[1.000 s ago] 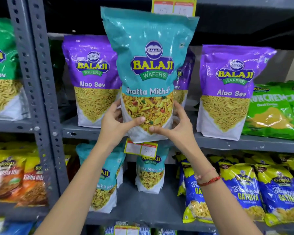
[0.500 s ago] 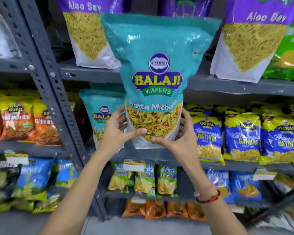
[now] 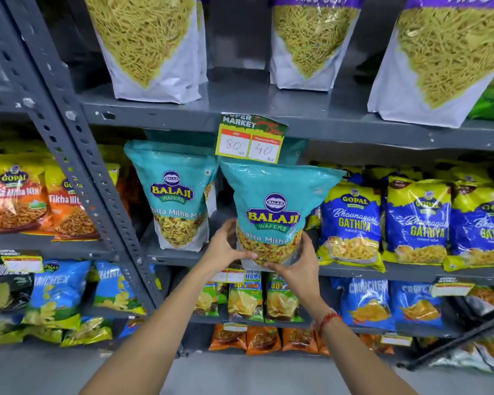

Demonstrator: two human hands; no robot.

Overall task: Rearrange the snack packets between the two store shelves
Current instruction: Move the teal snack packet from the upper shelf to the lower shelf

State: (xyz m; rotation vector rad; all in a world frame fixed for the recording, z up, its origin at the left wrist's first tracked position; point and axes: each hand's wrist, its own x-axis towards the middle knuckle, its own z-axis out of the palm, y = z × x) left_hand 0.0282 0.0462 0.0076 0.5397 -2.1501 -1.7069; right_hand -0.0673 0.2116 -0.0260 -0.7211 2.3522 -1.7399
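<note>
Bright, even light, packet glare, edges warped

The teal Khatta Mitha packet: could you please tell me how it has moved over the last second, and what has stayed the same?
The held teal packet has come down from in front of the Aloo Sev shelf to the shelf below, beside the other teal packet and left of the blue Gathiya packets. Whether it rests there yet is unclear. The left hand and right hand still grip its lower end; nothing was released.

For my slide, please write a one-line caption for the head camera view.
Both hands, left and right, hold a teal Khatta Mitha packet at the lower shelf.
</note>
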